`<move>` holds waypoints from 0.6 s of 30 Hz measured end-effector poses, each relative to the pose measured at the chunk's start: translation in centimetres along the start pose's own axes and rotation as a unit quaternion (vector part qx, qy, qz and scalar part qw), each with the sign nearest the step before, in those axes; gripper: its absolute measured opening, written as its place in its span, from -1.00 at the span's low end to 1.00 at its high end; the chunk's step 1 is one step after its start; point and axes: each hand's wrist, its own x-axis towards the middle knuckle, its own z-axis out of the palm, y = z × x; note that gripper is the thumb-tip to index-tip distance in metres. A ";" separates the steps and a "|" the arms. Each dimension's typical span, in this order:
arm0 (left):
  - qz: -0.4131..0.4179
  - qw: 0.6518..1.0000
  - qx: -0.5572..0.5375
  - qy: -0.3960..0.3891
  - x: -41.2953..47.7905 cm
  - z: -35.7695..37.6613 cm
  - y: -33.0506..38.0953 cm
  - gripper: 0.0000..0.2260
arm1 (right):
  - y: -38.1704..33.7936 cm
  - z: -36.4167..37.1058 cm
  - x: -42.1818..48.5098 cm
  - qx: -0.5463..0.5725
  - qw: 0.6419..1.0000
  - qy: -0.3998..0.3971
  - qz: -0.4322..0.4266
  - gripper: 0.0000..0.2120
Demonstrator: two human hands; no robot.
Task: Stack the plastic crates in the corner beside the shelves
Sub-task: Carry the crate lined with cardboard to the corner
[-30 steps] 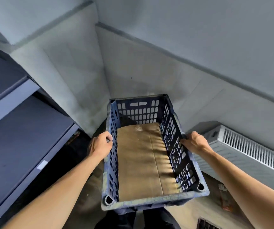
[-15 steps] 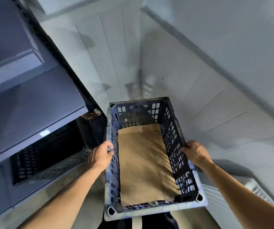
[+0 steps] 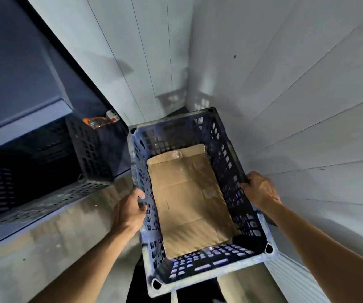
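Observation:
I hold a blue perforated plastic crate [image 3: 224, 262] in front of me, its long axis pointing toward the wall corner [image 3: 188, 101]. A sheet of brown cardboard [image 3: 187, 200] lines its bottom. My left hand [image 3: 128, 212] grips the left long rim and my right hand [image 3: 260, 190] grips the right long rim. A dark perforated crate [image 3: 88, 149] sits under the lowest shelf [image 3: 23, 119] of the dark shelving on the left. Whether the held crate rests on anything below is hidden.
An orange-and-clear packet [image 3: 100, 121] lies on the dark crate's far end. White panelled walls [image 3: 296, 106] close in ahead and on the right. A white radiator [image 3: 289, 278] shows at lower right. Concrete floor [image 3: 45, 248] lies at lower left.
The view has tilted down and toward the corner; the shelving and dark crate have come closer on the left. The crate has moved nearer the corner, with both hands still on its rims.

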 end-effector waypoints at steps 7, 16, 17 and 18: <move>-0.003 1.000 0.005 -0.021 6.5 9.1 -2.5 -0.80 | 2.2 7.6 8.0 -0.045 0.999 0.006 -0.013 -0.80; -0.016 0.999 0.006 -0.052 12.5 16.1 -3.0 -0.84 | 3.3 12.2 16.2 -0.041 0.999 -0.021 -0.024 -0.82; -0.021 0.998 0.006 -0.055 12.7 16.8 -2.9 -0.83 | 3.3 12.6 16.8 -0.037 0.999 -0.021 -0.020 -0.82; -0.026 0.998 0.002 -0.059 12.8 17.5 -2.7 -0.83 | 3.3 13.1 17.3 -0.035 0.999 -0.020 -0.013 -0.80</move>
